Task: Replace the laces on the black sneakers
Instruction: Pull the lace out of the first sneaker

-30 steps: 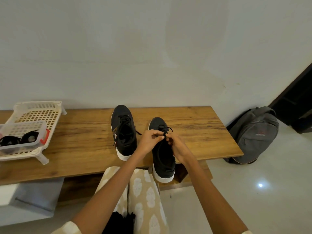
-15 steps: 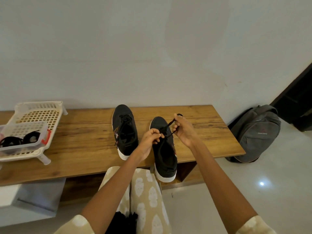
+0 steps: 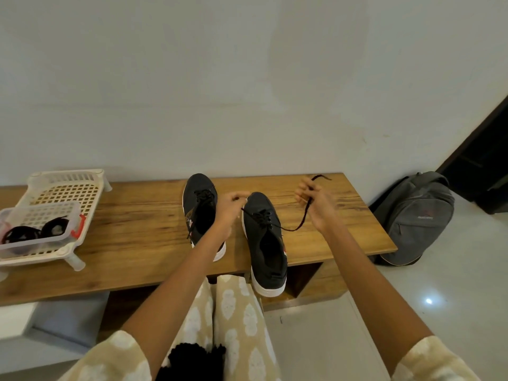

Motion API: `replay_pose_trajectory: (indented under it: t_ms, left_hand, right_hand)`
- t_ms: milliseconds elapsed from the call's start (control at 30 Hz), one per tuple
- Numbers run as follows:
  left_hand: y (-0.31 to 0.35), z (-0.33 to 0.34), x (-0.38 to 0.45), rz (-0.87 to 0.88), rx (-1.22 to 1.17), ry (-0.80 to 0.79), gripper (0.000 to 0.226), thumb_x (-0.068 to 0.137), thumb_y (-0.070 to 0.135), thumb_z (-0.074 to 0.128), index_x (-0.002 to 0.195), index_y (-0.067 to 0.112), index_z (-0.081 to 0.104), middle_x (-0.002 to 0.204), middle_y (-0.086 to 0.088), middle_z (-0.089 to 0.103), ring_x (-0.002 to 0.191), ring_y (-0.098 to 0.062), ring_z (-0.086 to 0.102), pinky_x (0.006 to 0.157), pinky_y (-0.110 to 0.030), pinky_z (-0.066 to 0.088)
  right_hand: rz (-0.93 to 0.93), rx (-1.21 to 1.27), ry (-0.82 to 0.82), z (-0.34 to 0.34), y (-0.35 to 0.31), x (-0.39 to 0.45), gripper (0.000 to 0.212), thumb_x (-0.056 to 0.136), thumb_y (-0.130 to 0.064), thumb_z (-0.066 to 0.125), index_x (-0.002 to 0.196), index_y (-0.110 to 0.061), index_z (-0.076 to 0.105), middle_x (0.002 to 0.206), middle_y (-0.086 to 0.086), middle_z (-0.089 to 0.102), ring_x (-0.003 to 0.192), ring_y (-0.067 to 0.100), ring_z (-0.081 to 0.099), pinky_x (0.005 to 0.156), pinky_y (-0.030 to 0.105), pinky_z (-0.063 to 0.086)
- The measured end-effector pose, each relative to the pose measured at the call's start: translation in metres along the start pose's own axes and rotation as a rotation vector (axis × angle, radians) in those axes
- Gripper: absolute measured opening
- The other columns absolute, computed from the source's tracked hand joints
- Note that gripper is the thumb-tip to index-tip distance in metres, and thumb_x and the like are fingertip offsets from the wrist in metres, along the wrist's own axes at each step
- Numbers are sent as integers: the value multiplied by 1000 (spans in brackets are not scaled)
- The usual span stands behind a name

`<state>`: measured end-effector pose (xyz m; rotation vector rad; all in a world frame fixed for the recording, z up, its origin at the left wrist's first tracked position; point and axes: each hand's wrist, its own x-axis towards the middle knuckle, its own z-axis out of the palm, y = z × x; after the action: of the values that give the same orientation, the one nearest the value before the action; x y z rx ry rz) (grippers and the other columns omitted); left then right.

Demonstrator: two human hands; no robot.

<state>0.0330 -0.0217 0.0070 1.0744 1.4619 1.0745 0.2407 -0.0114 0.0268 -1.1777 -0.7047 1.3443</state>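
Two black sneakers with white soles stand on a wooden bench (image 3: pixel 143 235). The left sneaker (image 3: pixel 200 213) is laced. The right sneaker (image 3: pixel 265 243) hangs its heel over the bench's front edge. My right hand (image 3: pixel 316 204) pinches one end of that shoe's black lace (image 3: pixel 301 221) and holds it out to the right, the lace slack in a curve down to the eyelets. My left hand (image 3: pixel 229 211) is between the two shoes, fingers pinching the lace's other end at the right sneaker's toe side.
A white plastic rack (image 3: pixel 63 193) stands at the bench's left end, with a clear box (image 3: pixel 41 235) of coiled black laces on it. A grey backpack (image 3: pixel 412 218) leans against the wall on the floor at right. My patterned trousers fill the foreground.
My right hand has drawn the lace end away from the right sneaker, out to the right and up. My left hand has shifted slightly toward the shoe's toe.
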Motion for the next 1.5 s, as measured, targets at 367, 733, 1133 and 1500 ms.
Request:
replay_pose_trajectory:
  t_ms: [367,733,1133,1500]
  left_hand:
    - [-45,10,-20,518,994,27,36,88,41,61,123,32,59,134,-6,45,128,-25,36,97,-37,42]
    - [-38,16,-23,264,541,-116,9,88,20,62,88,18,71,85,2,69,79,-8,60,66,-22,45]
    - [-57,20,-18,130,256,-251,23,88,22,65,108,17,58,91,2,50,78,-9,48,71,-21,40]
    - [-50,15,-22,61,84,-151,12,88,14,65,96,6,68,90,-7,68,76,-8,62,70,-15,48]
  right_hand:
    - [-169,-1252,-79,11,61,-24,37,97,-21,48,135,-23,49,142,9,37,133,25,32,105,39,34]
    - [-420,-1302,-173,20,64,-41,16,91,-19,60,104,-13,67,98,0,66,92,14,60,74,20,41]
    - [6,-488,-206,-1,76,-47,9,95,-22,55,96,-15,61,93,1,64,87,11,61,75,22,50]
    - [-47,-91,-96,13,18,-34,22,90,-29,60,73,-18,51,67,-4,49,65,11,47,67,26,40]
